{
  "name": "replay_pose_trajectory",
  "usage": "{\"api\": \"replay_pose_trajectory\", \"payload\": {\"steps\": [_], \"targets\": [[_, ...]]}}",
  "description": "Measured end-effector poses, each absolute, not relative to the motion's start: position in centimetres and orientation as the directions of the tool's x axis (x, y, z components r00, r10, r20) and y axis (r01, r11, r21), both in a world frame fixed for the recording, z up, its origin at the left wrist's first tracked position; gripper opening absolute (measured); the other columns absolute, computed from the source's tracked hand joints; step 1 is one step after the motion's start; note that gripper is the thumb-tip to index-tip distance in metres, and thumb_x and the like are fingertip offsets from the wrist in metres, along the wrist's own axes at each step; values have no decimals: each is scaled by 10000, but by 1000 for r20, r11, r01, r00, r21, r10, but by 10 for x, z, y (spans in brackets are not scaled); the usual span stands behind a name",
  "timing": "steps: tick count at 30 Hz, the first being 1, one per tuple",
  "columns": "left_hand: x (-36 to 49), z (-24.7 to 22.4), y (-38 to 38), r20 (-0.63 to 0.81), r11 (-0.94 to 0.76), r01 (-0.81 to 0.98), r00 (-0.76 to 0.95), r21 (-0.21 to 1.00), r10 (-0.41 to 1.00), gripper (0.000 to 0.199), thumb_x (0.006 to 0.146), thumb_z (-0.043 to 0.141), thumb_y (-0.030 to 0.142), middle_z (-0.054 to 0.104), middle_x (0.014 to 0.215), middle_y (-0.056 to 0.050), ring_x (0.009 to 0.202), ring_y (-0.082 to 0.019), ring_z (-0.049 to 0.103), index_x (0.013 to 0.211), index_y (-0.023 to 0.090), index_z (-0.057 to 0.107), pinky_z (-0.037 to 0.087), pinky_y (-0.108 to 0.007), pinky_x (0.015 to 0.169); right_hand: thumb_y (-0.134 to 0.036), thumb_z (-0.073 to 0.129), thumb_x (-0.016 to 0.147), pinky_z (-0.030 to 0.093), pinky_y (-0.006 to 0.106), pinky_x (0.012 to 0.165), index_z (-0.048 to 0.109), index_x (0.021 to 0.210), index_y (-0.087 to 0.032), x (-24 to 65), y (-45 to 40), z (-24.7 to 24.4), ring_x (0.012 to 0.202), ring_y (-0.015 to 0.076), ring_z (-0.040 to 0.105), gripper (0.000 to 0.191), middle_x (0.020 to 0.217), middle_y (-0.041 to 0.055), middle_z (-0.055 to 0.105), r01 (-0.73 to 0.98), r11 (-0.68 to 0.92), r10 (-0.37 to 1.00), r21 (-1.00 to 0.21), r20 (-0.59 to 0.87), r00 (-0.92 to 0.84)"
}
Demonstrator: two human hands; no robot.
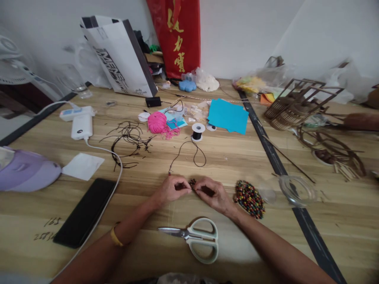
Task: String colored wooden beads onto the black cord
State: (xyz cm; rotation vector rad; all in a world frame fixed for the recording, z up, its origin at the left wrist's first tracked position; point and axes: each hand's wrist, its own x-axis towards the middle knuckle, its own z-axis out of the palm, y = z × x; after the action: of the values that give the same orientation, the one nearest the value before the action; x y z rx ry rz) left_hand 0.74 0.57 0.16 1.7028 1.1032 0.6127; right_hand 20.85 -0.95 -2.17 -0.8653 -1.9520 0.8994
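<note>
My left hand (173, 188) is closed in a pinch, thumb against fingertips. A thin black cord (181, 152) runs from a white-ended spool (198, 132) down to this hand and passes out of sight behind it. Close beside, my right hand (213, 193) also pinches, with a speck like a small bead at its fingertips, too tiny to see clearly. Small dark beads (192, 182) lie just beyond the fingertips, between the hands. A heap of multicoloured beads (249, 199) rests right of my right hand. Below both hands lie scissors (195, 238) with pale handles, blades pointing left.
Left are a black phone (85, 213), white cable, power bank (82, 126) and black cord scraps (127, 138). Pink yarn (157, 122) and blue sheets (228, 116) lie behind the hands. A clear round dish (297, 191) and a brown slatted basket (284, 112) stand right.
</note>
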Motion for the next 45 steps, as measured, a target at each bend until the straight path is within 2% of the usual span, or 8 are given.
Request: {"api": "replay_pose_trajectory", "payload": {"steps": [13, 21, 45], "targets": [[9, -3, 5, -72, -156, 418, 481, 895, 874, 63, 708, 629, 148, 636, 648, -25, 591, -108, 537, 673, 119, 672, 388, -198, 554, -190, 555, 880, 480, 315, 755, 608, 856, -183, 208, -9, -22, 801, 177, 593, 58, 808, 62, 652, 270, 564, 781, -781, 398, -481], [9, -4, 5, -76, -171, 437, 494, 883, 866, 60, 709, 625, 132, 606, 626, -7, 551, -88, 490, 672, 122, 672, 363, -188, 530, -168, 561, 873, 471, 311, 761, 606, 857, -184, 208, -9, -23, 799, 173, 591, 50, 802, 57, 651, 261, 578, 769, -773, 410, -490], [9, -6, 6, -84, -162, 425, 503, 890, 860, 64, 708, 619, 135, 590, 619, -5, 542, -82, 475, 676, 110, 668, 350, -182, 520, -190, 565, 876, 469, 315, 756, 606, 855, -181, 207, -8, -23, 796, 179, 591, 47, 796, 62, 652, 271, 601, 761, -752, 435, -482]]}}
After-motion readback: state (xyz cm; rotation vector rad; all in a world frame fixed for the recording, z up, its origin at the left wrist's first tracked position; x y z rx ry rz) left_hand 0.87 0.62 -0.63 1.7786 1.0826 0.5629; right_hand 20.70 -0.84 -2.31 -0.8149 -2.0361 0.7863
